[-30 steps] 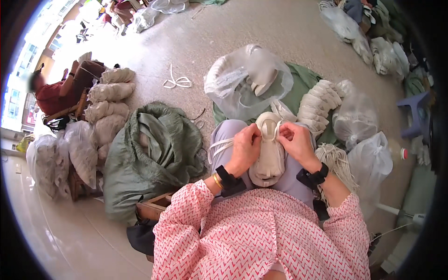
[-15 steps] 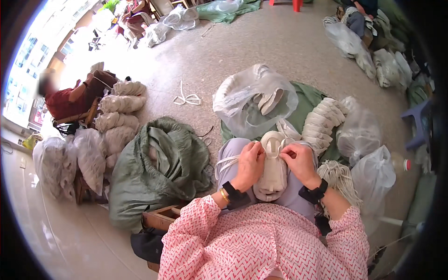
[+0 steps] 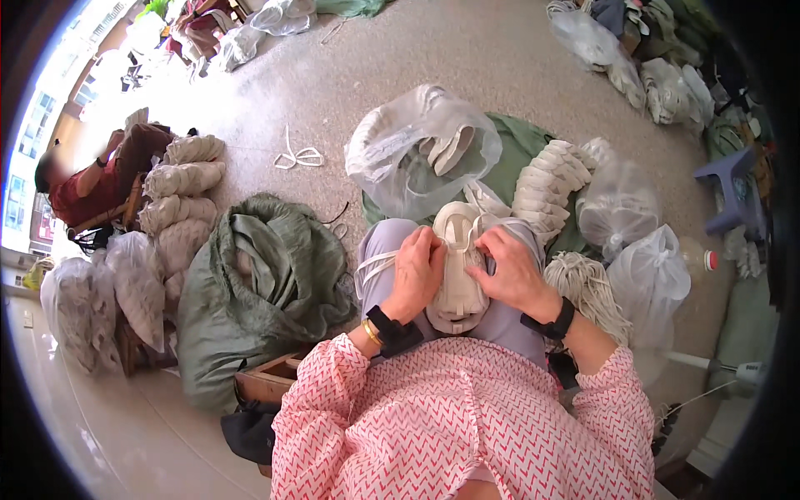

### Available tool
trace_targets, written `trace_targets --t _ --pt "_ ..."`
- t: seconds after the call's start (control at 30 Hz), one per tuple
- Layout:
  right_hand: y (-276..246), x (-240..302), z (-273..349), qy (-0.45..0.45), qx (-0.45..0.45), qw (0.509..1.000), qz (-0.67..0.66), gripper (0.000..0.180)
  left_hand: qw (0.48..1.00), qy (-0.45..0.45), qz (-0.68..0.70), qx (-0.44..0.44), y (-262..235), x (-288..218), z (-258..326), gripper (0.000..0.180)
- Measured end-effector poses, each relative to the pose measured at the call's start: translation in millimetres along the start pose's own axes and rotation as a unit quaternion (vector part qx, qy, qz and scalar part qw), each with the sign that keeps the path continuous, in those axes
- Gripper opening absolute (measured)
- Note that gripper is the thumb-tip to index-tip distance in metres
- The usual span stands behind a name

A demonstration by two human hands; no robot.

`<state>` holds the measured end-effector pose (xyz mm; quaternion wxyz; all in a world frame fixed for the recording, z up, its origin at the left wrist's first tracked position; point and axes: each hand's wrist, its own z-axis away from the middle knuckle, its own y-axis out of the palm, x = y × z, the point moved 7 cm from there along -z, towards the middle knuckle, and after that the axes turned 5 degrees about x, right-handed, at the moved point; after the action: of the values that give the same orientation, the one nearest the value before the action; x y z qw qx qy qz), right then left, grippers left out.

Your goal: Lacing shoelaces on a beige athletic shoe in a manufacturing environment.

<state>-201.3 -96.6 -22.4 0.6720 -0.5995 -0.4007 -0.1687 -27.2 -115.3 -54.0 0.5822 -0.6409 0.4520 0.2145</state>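
A cream-white shoe (image 3: 460, 287) lies along my lap between my thighs. On its left side my left hand (image 3: 419, 271) is closed in a pinch on a white shoelace (image 3: 377, 262), whose loose length hangs over my left thigh. To the right of the shoe, my right hand (image 3: 515, 268) pinches near the eyelets, with a bit of lace at its fingertips. Just beyond the shoe stands a clear plastic bag (image 3: 375, 158) with white shoes in it. A row of stacked shoe pieces (image 3: 550, 187) and a bundle of white laces (image 3: 587, 292) sit to the right.
A big green sack (image 3: 258, 292) slumps at my left, beside a wooden stool (image 3: 262, 379). Further left are bagged shoes (image 3: 137, 287) and a seated person (image 3: 92, 179). Tied plastic bags (image 3: 650, 267) and a blue-grey stool (image 3: 727, 187) stand at right. A loose lace (image 3: 297, 157) lies on the floor.
The whole view has shifted, so things appear further left and higher. My hands remain at the shoe's sides; my right hand's fingers have spread slightly along it.
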Motion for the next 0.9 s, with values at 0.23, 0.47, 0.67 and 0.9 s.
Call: trace_targets --t 0.23,0.47,0.67,0.9 --pt "5.8 13.1 4.2 -0.020 0.018 0.995 0.096 0.029 1.000 -0.001 -0.004 -0.002 4.8 1.6 1.7 0.025" --pt "27.0 9.0 -11.2 0.037 0.036 0.985 0.162 0.025 0.999 -0.013 -0.039 0.018 8.8 -8.5 5.6 0.036" --pt "29.7 -5.1 -11.8 0.024 0.038 0.980 0.191 0.024 0.998 -0.032 -0.052 0.034 15.5 -8.0 4.3 0.043" --pt "24.3 -12.2 -14.1 0.001 0.028 0.988 0.150 0.021 0.995 -0.025 -0.093 0.011 19.8 -12.7 1.6 0.055"
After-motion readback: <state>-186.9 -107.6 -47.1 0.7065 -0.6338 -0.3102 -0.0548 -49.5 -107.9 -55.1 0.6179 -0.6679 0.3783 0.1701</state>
